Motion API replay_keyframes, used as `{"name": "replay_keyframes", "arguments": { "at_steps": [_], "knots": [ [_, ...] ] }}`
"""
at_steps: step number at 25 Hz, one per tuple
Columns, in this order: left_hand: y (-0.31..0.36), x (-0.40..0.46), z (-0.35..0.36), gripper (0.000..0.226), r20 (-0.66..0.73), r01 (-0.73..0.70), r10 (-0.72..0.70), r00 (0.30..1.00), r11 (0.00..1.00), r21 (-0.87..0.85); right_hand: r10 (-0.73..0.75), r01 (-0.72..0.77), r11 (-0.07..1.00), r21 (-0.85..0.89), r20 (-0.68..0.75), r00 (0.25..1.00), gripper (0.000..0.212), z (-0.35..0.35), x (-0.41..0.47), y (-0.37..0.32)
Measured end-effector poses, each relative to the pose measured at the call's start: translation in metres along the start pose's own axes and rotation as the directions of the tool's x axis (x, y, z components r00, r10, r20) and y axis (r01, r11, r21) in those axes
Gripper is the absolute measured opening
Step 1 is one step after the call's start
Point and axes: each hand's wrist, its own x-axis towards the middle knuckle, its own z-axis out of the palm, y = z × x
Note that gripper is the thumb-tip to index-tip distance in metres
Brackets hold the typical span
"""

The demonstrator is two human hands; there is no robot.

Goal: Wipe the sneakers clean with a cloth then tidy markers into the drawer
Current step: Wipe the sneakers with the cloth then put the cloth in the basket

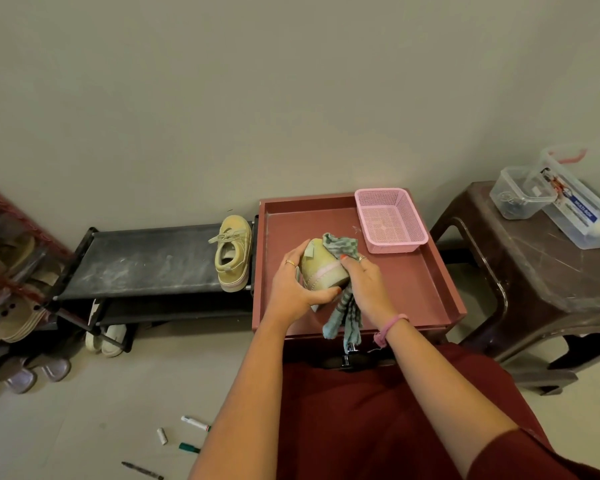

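Two hands share one sneaker (321, 268) over the red counter (413, 282): the left hand (293, 289) has a clenched grip round its heel end, toe pointing away. The right hand (366, 278) presses a bunched cloth (342, 249) against its right flank, so the wipe likely runs along the shoe's length.

A reddish-brown bench (426, 271) with a raised rim sits at the centre of the frame, a pink mesh basket (390, 216) in its upper right corner. To its left, a black shoe rack (136, 261) carries one yellow sneaker (232, 254) at its right end. At the right edge, a dark brown stool (520, 268) holds clear plastic boxes (548, 199). On the floor (84, 427) at lower left lie scattered markers (195, 423).
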Motion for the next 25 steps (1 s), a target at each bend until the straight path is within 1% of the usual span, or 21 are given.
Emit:
{"name": "replay_keyframes", "arguments": {
  "at_steps": [1,2,4,5,6,7,8,9,10,11,12,14,15,16,17,19,20,21,22,23,25],
  "knots": [
    [-0.002,0.000,-0.004,0.090,-0.005,0.004,-0.004,1.000,1.000,0.001,-0.081,0.082,0.993,-0.079,0.026,0.996,0.046,0.005,-0.007,0.002],
    [-0.005,0.000,-0.008,0.089,-0.007,0.004,-0.004,1.000,1.000,-0.006,-0.203,0.217,0.963,-0.162,0.098,0.974,0.039,0.010,-0.018,0.004],
    [-0.010,-0.001,-0.016,0.089,-0.007,0.004,-0.004,1.000,1.000,0.012,-0.430,0.490,0.810,-0.322,0.243,0.870,0.043,0.013,-0.033,0.007],
    [-0.012,-0.002,-0.018,0.089,-0.002,0.005,-0.005,1.000,1.000,0.012,-0.484,0.546,0.773,-0.322,0.256,0.837,0.043,0.012,-0.033,0.011],
    [-0.014,-0.003,-0.019,0.089,-0.001,0.010,-0.010,1.000,1.000,-0.008,-0.474,0.525,0.804,-0.278,0.233,0.849,0.039,0.013,-0.030,0.013],
    [-0.016,-0.004,-0.021,0.088,0.000,0.015,-0.015,1.000,0.999,-0.028,-0.383,0.409,0.900,-0.154,0.172,0.907,0.032,0.015,-0.023,0.012],
    [-0.017,-0.005,-0.022,0.088,0.002,0.024,-0.024,1.000,0.999,-0.038,-0.200,0.200,0.980,0.005,0.106,0.974,0.026,0.017,-0.013,0.010],
    [-0.019,-0.007,-0.022,0.088,0.010,0.025,-0.024,1.000,0.999,-0.041,0.000,-0.006,0.993,0.120,0.053,0.999,0.025,0.017,-0.003,0.008],
    [-0.022,-0.009,-0.023,0.089,0.015,0.021,-0.021,1.000,0.999,-0.033,0.142,-0.146,0.978,0.147,0.038,0.989,0.027,0.018,0.003,0.005],
    [-0.024,-0.012,-0.025,0.090,0.012,0.023,-0.023,1.000,1.000,-0.011,0.182,-0.187,0.974,0.130,0.052,0.982,0.027,0.022,0.002,0.002],
    [-0.028,-0.013,-0.028,0.090,0.008,0.024,-0.024,1.000,1.000,0.004,0.144,-0.149,0.985,0.091,0.059,0.988,0.027,0.028,-0.002,0.003],
    [-0.037,-0.016,-0.037,0.091,0.012,0.026,-0.026,1.000,0.999,0.019,-0.063,0.066,0.998,-0.023,0.112,0.992,0.030,0.041,-0.020,0.009],
    [-0.039,-0.018,-0.041,0.090,0.019,0.036,-0.037,0.999,0.999,0.034,-0.169,0.190,0.976,-0.103,0.180,0.969,0.034,0.043,-0.029,0.016],
    [-0.041,-0.020,-0.044,0.089,0.020,0.045,-0.046,0.999,0.997,0.058,-0.224,0.264,0.953,-0.147,0.245,0.943,0.035,0.043,-0.038,0.021],
    [-0.042,-0.022,-0.045,0.089,0.018,0.050,-0.051,0.999,0.997,0.066,-0.234,0.281,0.949,-0.145,0.275,0.933,0.034,0.041,-0.040,0.025],
    [-0.045,-0.025,-0.043,0.090,-0.018,0.069,-0.069,0.997,0.997,0.045,-0.135,0.143,0.989,-0.031,0.193,0.972,0.024,0.040,-0.025,0.028],
    [-0.046,-0.025,-0.041,0.090,-0.040,0.074,-0.073,0.997,0.996,0.044,-0.043,0.043,0.999,0.006,0.118,0.992,0.026,0.039,-0.013,0.028],
    [-0.046,-0.024,-0.038,0.090,-0.054,0.078,-0.075,0.996,0.996,0.050,0.042,-0.043,0.999,0.014,0.067,0.997,0.035,0.038,-0.004,0.028],
    [-0.045,-0.023,-0.037,0.091,-0.058,0.077,-0.074,0.996,0.995,0.056,0.081,-0.080,0.997,-0.009,0.045,0.996,0.042,0.040,-0.002,0.026],
    [-0.045,-0.021,-0.038,0.092,-0.057,0.079,-0.075,0.996,0.995,0.059,0.045,-0.043,0.998,-0.035,0.052,0.998,0.039,0.042,-0.006,0.023],
    [-0.045,-0.019,-0.041,0.099,-0.042,0.088,-0.086,0.995,0.994,0.062,-0.174,0.205,0.966,-0.157,0.187,0.967,0.035,0.044,-0.026,0.024]
  ]
}}
